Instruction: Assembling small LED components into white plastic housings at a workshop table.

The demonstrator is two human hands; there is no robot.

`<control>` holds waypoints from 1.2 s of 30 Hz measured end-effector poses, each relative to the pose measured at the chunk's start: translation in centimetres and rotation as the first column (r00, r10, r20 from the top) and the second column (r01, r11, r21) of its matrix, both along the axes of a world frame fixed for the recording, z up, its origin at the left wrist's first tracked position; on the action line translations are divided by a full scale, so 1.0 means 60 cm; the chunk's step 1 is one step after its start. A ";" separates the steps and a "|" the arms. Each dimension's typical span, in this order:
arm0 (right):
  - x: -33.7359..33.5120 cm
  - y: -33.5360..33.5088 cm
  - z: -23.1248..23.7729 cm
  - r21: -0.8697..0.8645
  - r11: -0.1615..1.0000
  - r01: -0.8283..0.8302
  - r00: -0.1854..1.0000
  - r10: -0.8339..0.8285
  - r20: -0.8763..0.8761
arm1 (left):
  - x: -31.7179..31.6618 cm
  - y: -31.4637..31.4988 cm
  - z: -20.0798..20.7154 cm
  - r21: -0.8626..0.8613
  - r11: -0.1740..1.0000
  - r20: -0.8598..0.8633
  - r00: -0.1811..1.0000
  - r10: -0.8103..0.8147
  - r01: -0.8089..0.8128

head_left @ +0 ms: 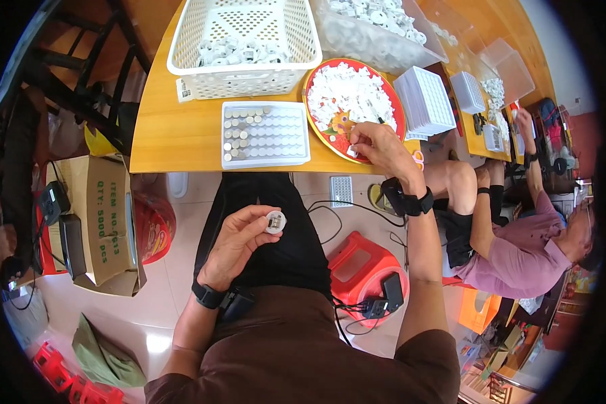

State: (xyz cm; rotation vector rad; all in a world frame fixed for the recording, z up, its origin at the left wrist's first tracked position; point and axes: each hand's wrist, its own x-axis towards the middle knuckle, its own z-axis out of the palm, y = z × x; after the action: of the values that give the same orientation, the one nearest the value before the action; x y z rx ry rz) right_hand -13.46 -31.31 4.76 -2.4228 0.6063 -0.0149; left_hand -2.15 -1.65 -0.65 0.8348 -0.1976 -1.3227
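Wooden and yellow, the work table (182,135) runs across the upper part of the view, and the person sits before it with the lap below its front edge. On the table stand a white lattice basket (242,40) with small white parts, a white grid tray (266,133) partly filled with round grey pieces on its left side, and a red round plate (316,114) heaped with small white pieces. The left hand (239,242) is over the lap, below the table edge, and its fingers are closed around a small round white part (275,221), held up between thumb and fingertips. The right hand (377,145) reaches to the near rim of the red plate, fingers pinched together among the white pieces; whether it already holds one of them I cannot tell. It looks to me like an assembly step: one piece is being picked while the round part waits in the other hand. The next move, I judge, calls for bringing both hands together with fine alignment. Room is rather narrow: the table edge is just above the left hand, the grid tray is near the plate, a red stool (360,266) and cables lie by the right leg, and another person (518,249) sits close on the right side.
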 end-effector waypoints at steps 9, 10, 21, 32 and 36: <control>-0.005 0.000 -0.007 -0.082 0.996 0.043 0.988 -0.031 0.149 | -0.002 -0.001 -0.006 -0.009 1.000 -0.014 1.000 -0.008 0.008; -0.005 0.002 -0.006 -0.082 0.996 0.044 0.988 -0.032 0.149 | -0.002 -0.001 -0.007 -0.010 1.000 -0.019 1.000 -0.011 0.011; -0.013 0.005 -0.013 0.674 0.716 0.179 0.813 -0.494 0.308 | 0.000 0.000 -0.013 0.010 1.000 -0.052 0.998 -0.018 0.019; -0.010 0.184 0.016 0.760 0.648 0.042 0.894 -0.364 0.261 | 0.005 -0.006 -0.005 0.025 1.000 -0.077 0.997 0.017 -0.015; -0.002 0.242 -0.009 0.638 0.770 0.023 0.898 -0.296 0.325 | 0.008 -0.001 -0.006 -0.011 1.000 -0.125 0.992 0.022 -0.023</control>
State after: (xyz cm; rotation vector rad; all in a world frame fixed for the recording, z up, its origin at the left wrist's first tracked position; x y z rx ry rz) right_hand -13.58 -16.82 4.23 -1.6401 0.5184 -0.3396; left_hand -1.70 -1.70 -1.02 0.7394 -0.0979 -1.3465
